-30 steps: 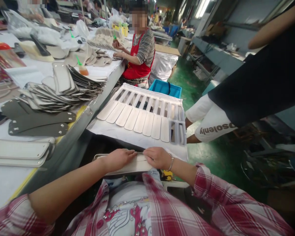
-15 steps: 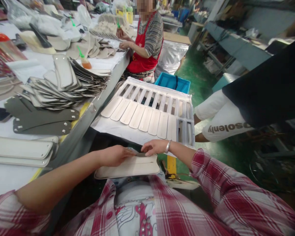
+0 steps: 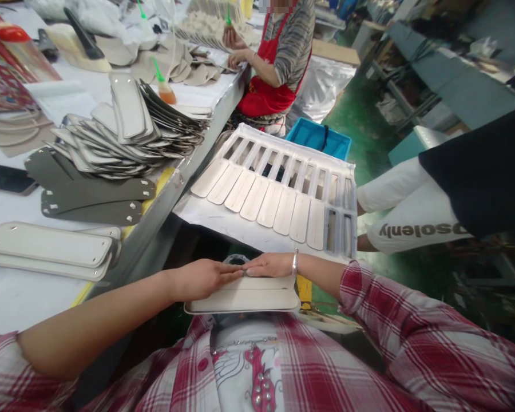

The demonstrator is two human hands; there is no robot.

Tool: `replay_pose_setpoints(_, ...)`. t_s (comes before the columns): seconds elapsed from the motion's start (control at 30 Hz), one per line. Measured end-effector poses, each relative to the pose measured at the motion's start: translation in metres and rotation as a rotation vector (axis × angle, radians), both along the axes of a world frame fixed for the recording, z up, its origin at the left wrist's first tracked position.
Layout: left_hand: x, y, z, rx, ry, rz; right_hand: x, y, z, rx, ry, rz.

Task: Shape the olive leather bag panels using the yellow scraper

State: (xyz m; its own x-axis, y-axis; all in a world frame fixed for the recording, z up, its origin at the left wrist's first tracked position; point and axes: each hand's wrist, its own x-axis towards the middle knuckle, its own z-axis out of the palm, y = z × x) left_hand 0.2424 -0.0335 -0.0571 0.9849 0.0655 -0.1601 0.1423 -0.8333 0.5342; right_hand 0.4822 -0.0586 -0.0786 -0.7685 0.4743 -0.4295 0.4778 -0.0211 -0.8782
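1. Left hand (image 3: 203,278) lies over the pale panel's (image 3: 253,300) far edge, fingers together; can't tell if it's pinching.
2. Right hand (image 3: 268,265) meets it fingertip to fingertip, grip unclear too.
3. Panel's right by the plaid shirt (image 3: 321,355), near a board (image 3: 206,216) with pale strips (image 3: 260,200).

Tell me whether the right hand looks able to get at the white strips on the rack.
Probably yes: the right hand would likely have to leave the panel, but the strips lie uncovered on the rack just ahead, with nothing visibly blocking the way.
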Motion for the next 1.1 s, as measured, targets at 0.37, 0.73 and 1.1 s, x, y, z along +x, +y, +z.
replay_pose_setpoints(0.37,-0.058,0.007,0.004,0.008,-0.050,0.116,-0.054,0.012,0.004,0.117,-0.062,0.052)
replay_pose_setpoints(0.73,-0.051,-0.008,0.014,0.217,0.072,0.188,-0.074,0.023,-0.002,0.179,-0.042,0.132)
replay_pose_setpoints(1.1,-0.038,-0.023,0.009,0.303,0.094,0.246,0.054,-0.017,0.001,-0.025,-0.115,-0.055)
